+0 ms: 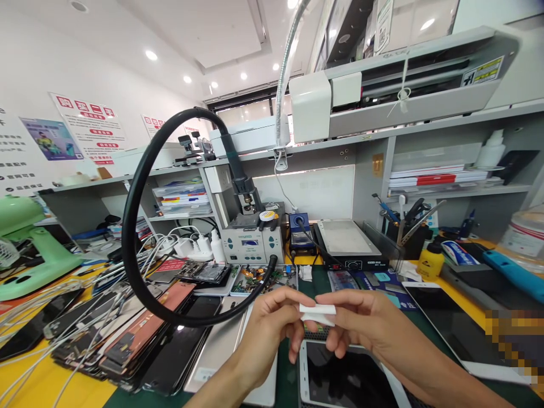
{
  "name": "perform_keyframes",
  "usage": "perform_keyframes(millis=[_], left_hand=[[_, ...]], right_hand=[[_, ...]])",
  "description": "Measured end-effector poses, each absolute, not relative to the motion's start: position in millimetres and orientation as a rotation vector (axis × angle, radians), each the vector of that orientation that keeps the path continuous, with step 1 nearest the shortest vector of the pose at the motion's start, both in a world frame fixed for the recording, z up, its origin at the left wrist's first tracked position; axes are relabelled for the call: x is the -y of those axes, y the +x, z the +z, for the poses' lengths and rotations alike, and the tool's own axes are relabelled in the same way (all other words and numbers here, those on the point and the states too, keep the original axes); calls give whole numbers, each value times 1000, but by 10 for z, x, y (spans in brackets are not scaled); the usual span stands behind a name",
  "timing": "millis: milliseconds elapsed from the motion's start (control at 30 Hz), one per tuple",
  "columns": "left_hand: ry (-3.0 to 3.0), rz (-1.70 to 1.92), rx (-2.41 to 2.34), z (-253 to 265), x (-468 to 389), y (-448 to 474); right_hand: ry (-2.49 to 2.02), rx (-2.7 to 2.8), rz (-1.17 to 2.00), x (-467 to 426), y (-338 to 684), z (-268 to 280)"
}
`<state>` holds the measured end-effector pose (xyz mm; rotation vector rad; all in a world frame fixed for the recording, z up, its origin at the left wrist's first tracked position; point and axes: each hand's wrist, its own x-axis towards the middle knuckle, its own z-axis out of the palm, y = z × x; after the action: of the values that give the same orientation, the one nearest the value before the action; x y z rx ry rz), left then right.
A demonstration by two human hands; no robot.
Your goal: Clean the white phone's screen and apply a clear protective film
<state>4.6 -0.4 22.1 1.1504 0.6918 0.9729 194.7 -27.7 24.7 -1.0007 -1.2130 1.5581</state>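
Note:
Between the fingertips of both hands is a small folded white piece point(318, 310), perhaps paper or tissue. My left hand point(278, 317) pinches its left end, and my right hand point(355, 317) grips the right end. Below them lies a white-framed phone or tablet point(344, 377) with a dark screen, face up on the green mat. Its upper edge shows beneath my fingers, while my right forearm covers part of its right side. Just left of it, a silver flat device point(221, 345) is partly hidden behind my left hand.
A thick black hose point(127, 226) loops up from the hot-air station point(250, 246) at the left. Stacked phone parts point(144, 328) and white cables crowd that side. A heating plate point(348, 241) stands at the back, and another white tablet point(450, 323) lies at the right.

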Motion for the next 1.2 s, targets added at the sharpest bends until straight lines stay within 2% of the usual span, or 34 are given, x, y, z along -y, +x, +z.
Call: perform_keyframes(millis=[900, 1200], left_hand=[[1029, 882, -634, 152, -52, 31], [1070, 668, -664, 218, -33, 28]], right_hand=[[-1040, 1490, 1412, 297, 1952, 262], [-1044, 1606, 1327, 314, 1930, 218]])
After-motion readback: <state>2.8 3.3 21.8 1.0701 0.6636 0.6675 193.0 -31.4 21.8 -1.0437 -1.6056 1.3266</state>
